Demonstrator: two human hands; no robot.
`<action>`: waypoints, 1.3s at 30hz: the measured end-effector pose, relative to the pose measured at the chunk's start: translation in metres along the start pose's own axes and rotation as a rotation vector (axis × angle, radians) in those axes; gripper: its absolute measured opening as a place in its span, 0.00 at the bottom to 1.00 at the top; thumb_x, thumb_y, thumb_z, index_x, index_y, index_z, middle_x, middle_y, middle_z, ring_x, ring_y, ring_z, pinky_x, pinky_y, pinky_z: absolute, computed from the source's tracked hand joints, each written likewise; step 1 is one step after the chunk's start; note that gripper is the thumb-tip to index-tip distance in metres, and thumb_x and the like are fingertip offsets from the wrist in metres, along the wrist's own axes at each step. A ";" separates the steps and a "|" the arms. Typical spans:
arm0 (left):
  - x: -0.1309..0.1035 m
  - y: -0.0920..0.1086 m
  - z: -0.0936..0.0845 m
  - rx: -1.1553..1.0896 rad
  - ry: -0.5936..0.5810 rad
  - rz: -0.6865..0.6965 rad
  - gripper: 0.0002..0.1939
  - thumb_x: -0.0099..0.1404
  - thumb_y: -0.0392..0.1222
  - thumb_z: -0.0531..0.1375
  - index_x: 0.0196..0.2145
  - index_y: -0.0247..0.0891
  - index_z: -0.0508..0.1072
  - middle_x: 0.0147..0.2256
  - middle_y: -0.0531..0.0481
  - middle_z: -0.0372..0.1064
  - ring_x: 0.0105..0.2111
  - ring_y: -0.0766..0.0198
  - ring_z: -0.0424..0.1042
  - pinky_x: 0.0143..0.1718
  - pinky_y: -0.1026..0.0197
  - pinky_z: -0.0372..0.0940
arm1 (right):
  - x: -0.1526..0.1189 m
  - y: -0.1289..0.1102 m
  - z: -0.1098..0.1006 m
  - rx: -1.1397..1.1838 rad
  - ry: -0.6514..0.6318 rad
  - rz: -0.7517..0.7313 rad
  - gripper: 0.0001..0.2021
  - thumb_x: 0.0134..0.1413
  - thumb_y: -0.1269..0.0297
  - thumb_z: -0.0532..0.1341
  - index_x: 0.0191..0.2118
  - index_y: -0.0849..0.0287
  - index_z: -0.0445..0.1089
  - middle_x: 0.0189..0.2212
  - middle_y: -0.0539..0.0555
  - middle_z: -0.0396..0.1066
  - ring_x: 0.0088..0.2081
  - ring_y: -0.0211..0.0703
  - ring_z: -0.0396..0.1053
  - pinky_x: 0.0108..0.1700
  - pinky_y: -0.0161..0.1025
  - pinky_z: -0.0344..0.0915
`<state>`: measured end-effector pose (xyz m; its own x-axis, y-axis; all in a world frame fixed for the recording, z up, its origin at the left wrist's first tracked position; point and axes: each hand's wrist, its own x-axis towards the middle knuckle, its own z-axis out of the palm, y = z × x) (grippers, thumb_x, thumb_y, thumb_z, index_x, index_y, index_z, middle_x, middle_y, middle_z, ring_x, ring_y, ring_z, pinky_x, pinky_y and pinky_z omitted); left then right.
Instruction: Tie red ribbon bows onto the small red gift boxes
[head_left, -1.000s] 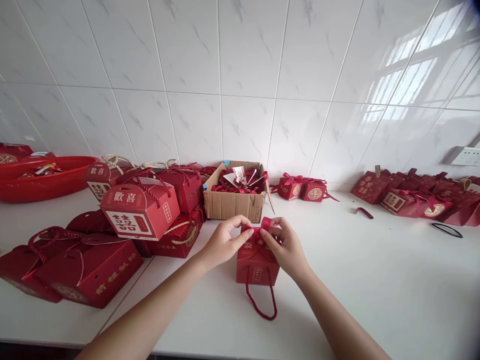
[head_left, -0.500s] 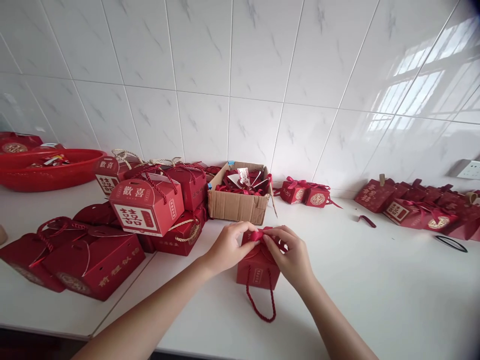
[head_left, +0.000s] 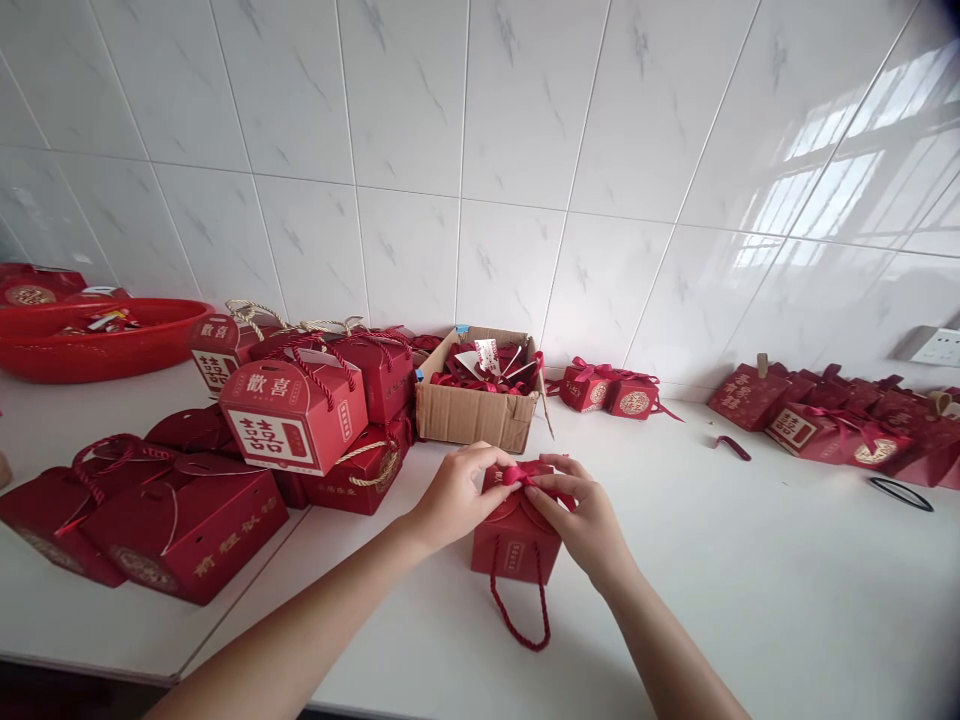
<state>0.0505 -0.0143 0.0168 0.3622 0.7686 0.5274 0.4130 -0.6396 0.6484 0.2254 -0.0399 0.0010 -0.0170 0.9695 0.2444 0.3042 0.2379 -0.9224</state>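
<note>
A red gift box [head_left: 516, 548] stands on the white counter in front of me, its twisted rope handle [head_left: 519, 630] hanging down the near side onto the counter. On top of it is a red ribbon [head_left: 516, 476] looped into a bow. My left hand [head_left: 465, 497] pinches the bow's left loop between thumb and fingers. From the other side, my right hand [head_left: 576, 510] has its thumb and forefinger closed on the ribbon by the knot. Both hands partly cover the box top.
Several red gift boxes [head_left: 296, 415] are stacked on the left, near a red plastic basin [head_left: 97, 345]. Behind my hands stands an open cardboard box [head_left: 472, 415] of ribbons. Ribboned boxes [head_left: 634, 397] and more boxes [head_left: 810, 430] lie right, with a black band [head_left: 901, 494].
My right hand's fingers have shifted slightly at the knot, and the bow's shape shows more clearly. My left hand keeps its pinch. The view has moved a little.
</note>
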 end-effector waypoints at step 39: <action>-0.002 0.013 -0.021 -0.213 -0.213 -0.199 0.04 0.56 0.34 0.57 0.30 0.39 0.65 0.31 0.54 0.66 0.33 0.66 0.66 0.35 0.64 0.59 | -0.008 -0.002 -0.010 0.056 -0.068 0.170 0.14 0.53 0.52 0.58 0.41 0.55 0.68 0.40 0.55 0.69 0.35 0.44 0.68 0.39 0.42 0.67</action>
<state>0.0378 -0.0234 0.0354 0.4677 0.8425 0.2674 0.3173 -0.4424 0.8388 0.2345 -0.0482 0.0037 -0.0350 0.9973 0.0650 0.2550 0.0718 -0.9643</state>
